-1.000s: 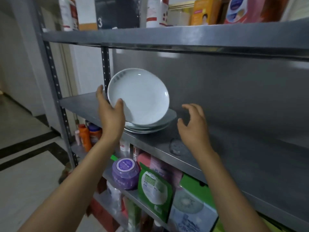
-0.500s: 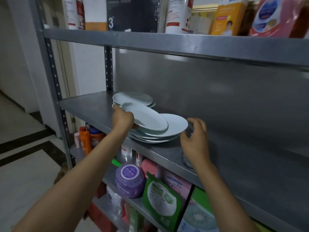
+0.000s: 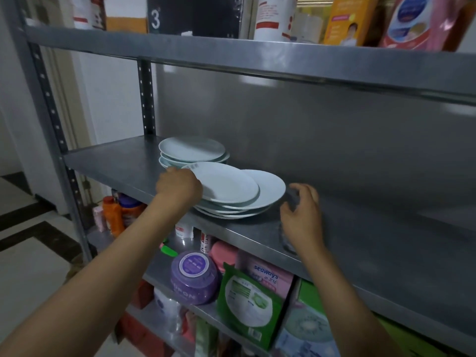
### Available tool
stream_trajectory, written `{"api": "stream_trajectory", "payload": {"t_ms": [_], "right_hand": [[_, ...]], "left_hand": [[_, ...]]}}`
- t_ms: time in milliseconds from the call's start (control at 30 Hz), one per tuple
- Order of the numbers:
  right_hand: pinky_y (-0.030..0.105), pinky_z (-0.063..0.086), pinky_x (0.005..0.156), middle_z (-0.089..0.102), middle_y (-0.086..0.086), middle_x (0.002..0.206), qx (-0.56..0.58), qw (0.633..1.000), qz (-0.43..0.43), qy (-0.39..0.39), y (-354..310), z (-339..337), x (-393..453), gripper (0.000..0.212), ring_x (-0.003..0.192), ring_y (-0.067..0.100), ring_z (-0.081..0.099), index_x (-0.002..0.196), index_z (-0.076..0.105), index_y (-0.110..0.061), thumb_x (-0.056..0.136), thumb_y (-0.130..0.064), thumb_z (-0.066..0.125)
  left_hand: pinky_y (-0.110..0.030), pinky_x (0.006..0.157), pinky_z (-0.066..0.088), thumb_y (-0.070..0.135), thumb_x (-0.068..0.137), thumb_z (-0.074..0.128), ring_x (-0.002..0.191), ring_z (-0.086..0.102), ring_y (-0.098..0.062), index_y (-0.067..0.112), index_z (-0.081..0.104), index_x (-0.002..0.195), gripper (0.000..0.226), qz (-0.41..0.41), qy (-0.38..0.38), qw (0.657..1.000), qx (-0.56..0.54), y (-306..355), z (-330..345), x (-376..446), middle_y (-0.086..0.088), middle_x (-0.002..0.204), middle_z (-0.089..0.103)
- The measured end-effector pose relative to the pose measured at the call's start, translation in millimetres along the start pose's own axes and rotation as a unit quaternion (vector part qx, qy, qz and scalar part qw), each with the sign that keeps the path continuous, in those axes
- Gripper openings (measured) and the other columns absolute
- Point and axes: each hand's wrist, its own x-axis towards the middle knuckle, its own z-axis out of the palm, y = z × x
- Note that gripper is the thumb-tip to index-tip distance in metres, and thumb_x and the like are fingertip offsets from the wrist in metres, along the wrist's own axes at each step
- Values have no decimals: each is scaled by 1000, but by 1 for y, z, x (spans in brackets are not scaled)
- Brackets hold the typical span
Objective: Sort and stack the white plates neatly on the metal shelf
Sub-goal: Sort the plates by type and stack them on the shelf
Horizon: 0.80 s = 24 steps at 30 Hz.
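Two piles of white plates stand on the middle metal shelf [image 3: 116, 161]. The back pile [image 3: 192, 149] sits near the rear post. In the front pile [image 3: 268, 191] the plates lie uneven, and a smaller white plate [image 3: 226, 182] lies on top, shifted left. My left hand [image 3: 177, 186] grips that top plate at its left rim. My right hand [image 3: 301, 215] hovers just right of the front pile with fingers loosely curled, holding nothing and apart from the plates.
The shelf stretches bare to the right [image 3: 386, 253] with a grey back panel behind. Boxes and bottles [image 3: 345, 19] fill the shelf above. Below are a purple tub [image 3: 193, 276], packets [image 3: 249, 305] and an orange bottle [image 3: 113, 217]. Tiled floor lies at the left.
The plate that my left hand held upright one second ago now lies flat on top of the front pile. My right hand has stayed beside the pile.
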Motion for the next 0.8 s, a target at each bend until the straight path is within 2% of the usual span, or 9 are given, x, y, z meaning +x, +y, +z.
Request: {"api": "stream_trajectory", "payload": {"t_ms": [100,200,267,367,500,600,700,800], "right_hand": [[19,34,91,45,-2,131,-30,1000,-1,-3,1,-2,-2,39,115,13,50,121,54,-14,84,-4,55],[25,36,99,47,1,134,-87,996,-32,0,5,-8,-4,43,121,19,46,125,54,-15,83,-6,55],[36,36,107,48,4,137,-141,989,-52,8,11,-17,-5,48,126,24,43,128,54,-14,81,-8,55],[44,32,112,50,12,140,-239,968,-67,41,21,-37,-9,54,129,31,43,132,53,-11,78,-12,55],[48,22,116,48,18,142,-333,939,-53,67,47,-77,-19,61,133,36,42,136,51,-8,75,-16,54],[51,29,113,51,21,139,-382,920,-15,85,66,-116,-30,63,130,37,45,135,51,-6,74,-20,53],[51,34,109,51,23,137,-395,912,37,103,85,-160,-46,60,127,40,45,132,52,-4,73,-17,56],[47,36,109,49,16,138,-399,902,92,136,107,-209,-66,55,128,35,43,133,50,-9,79,-15,59]], "left_hand": [[-47,99,38,24,97,36,129,35,-37,-2,33,139,50,28,57,998,19,10,-7,-10,-21,143,35],[-49,106,32,15,95,36,143,15,-34,-4,22,144,54,172,145,974,-13,28,-7,-23,-21,152,23],[-44,114,23,5,89,35,146,7,-31,-3,13,148,63,311,186,931,-36,48,1,-33,-19,157,13],[-45,114,26,3,82,45,144,19,-32,-3,22,146,68,455,228,858,-70,85,24,-57,-19,155,23],[-44,116,23,5,79,38,144,21,-30,-1,25,146,68,517,177,827,-137,135,67,-93,-17,154,25],[-45,115,25,6,83,42,144,20,-28,0,24,147,67,541,140,814,-162,170,98,-115,-15,155,25],[-47,112,31,13,86,34,143,23,-29,0,27,146,62,565,106,797,-185,207,117,-141,-15,154,28],[-46,114,28,16,95,35,145,19,-27,1,23,148,56,591,71,776,-209,248,126,-176,-13,156,23]]}}
